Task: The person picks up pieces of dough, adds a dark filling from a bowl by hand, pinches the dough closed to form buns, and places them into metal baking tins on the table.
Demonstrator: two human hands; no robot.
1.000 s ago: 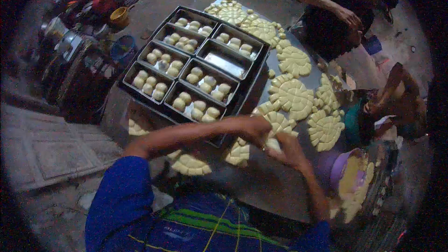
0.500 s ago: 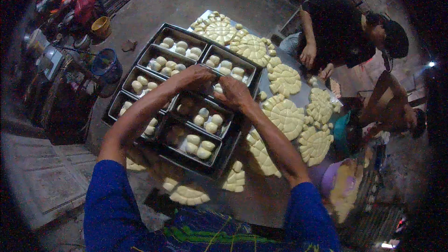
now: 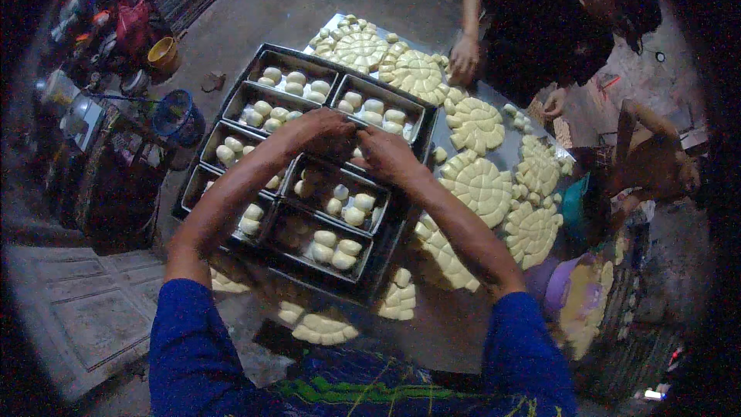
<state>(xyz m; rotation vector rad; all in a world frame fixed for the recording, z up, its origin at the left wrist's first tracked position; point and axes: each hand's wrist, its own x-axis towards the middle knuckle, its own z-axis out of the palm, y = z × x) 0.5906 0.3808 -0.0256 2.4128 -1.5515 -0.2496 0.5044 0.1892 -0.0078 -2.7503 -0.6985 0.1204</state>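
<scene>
Over the middle of a group of rectangular metal baking tins point(image 3: 225, 87), my left hand point(image 3: 330, 133) and my right hand point(image 3: 384, 153) almost meet. Both have their fingers curled inward and down into one tin; what they hold, if anything, is hidden. Pale dough balls point(image 3: 373, 112) sit in pairs in the tin just beyond my hands. Nearer to me, another tin holds dough balls point(image 3: 336, 249) at its right end. My left forearm crosses over the left tins and covers part of their dough.
Large scored dough rounds point(image 3: 475, 185) cover the metal table point(image 3: 437, 139) on the right. Cut dough pieces point(image 3: 324, 329) lie near me. Across the table, a co-worker's hand point(image 3: 465, 58) is by the dough. A purple basin point(image 3: 562, 282) stands right, a blue bucket point(image 3: 177, 114) left.
The whole view has shifted slightly. My hands stay together over the same tin. The co-worker's hand has moved away from me, toward the far dough rounds.
</scene>
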